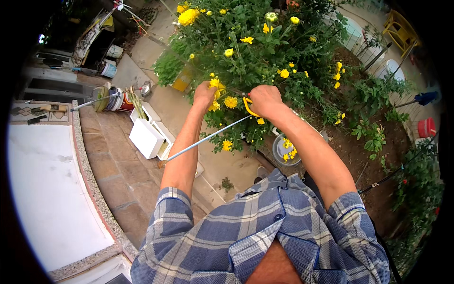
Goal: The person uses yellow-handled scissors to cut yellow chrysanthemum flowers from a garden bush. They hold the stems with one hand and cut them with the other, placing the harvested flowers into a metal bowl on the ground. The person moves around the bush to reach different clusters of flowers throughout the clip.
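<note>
Yellow chrysanthemum flowers [231,102] grow on a leafy green bush [244,67] before me. My left hand [205,95] is at the bush's near left side, its fingers closed at a yellow bloom [217,87]; the exact grip is partly hidden. My right hand [265,101] is shut on a tool with a curved yellow handle [247,107] and a bit of red; its working end is among the leaves. A thin pale blue rod [209,137] runs from near that hand across my left forearm. Below my right forearm, a round metal pot [276,151] holds picked yellow flowers [290,154].
White foam boxes [146,139] and several buckets [126,103] stand on the paving at left, beside a white-topped ledge [53,177]. Bare soil [340,152] with plants lies at right, bordered by wire fencing, a red bucket [426,127] and a yellow chair [400,32].
</note>
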Available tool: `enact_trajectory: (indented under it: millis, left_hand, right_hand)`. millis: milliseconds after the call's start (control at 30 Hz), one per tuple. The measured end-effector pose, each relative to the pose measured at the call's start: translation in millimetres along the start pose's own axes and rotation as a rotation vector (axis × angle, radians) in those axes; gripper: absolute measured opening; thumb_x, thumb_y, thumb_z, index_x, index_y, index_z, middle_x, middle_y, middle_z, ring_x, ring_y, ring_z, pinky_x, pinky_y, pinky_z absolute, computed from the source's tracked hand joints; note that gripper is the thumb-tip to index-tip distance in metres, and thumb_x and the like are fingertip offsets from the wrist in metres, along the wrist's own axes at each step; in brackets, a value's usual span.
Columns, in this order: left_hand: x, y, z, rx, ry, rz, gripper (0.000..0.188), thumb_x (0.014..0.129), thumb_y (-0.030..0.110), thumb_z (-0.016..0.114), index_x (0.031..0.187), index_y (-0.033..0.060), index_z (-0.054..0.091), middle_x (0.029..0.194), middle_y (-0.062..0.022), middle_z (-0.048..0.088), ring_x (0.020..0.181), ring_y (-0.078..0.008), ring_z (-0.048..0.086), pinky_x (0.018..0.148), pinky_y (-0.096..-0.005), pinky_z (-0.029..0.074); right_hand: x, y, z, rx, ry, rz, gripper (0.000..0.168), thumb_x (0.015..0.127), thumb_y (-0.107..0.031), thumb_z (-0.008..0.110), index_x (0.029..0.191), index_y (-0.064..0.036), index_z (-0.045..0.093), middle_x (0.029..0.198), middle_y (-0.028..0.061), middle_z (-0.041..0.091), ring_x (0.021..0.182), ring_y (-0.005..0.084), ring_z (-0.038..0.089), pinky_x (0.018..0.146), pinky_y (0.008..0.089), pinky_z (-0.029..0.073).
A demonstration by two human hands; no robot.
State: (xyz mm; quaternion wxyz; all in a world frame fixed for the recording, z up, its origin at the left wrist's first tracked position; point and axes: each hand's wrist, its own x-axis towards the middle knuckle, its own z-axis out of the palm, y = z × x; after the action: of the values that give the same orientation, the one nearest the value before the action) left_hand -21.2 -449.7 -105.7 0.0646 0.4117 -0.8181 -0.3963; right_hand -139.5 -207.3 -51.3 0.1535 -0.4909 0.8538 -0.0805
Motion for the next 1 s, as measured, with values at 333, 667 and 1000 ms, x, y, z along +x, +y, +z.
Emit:
enact_trajectory:
  millis: [333,667,1000]
  left_hand:
    - [7,-20,5,0.047,-0.036,0.134,0.053,0.091,0.02,0.069,0.136,-0.0048,0.057,0.113,-0.0206,0.072,0.101,-0.0273,0.068,0.089,-0.0369,0.052]
    - [-1,-4,-2,0.141,0.024,0.153,0.049,0.087,0.024,0.066,0.129,-0.0012,0.065,0.111,-0.0238,0.072,0.106,-0.0371,0.069,0.093,-0.0433,0.052]
    - [-8,4,-3,0.209,-0.047,0.236,0.042,0.086,0.027,0.064,0.116,-0.001,0.068,0.104,-0.0265,0.071,0.101,-0.0436,0.067,0.089,-0.0487,0.051]
  right_hand:
    - [16,-28,-17,-0.255,0.081,-0.113,0.015,0.077,-0.013,0.075,0.092,-0.015,0.078,0.092,0.0026,0.072,0.095,0.0241,0.069,0.062,0.0416,0.051]
    - [21,-42,-28,-0.45,-0.001,-0.154,0.016,0.076,-0.016,0.078,0.092,-0.017,0.077,0.09,-0.0025,0.067,0.092,0.0204,0.064,0.055,0.0399,0.04]
    - [25,-44,-22,-0.497,0.056,-0.22,0.015,0.077,-0.016,0.076,0.092,-0.016,0.076,0.09,-0.0005,0.066,0.089,0.0212,0.063,0.054,0.0399,0.037]
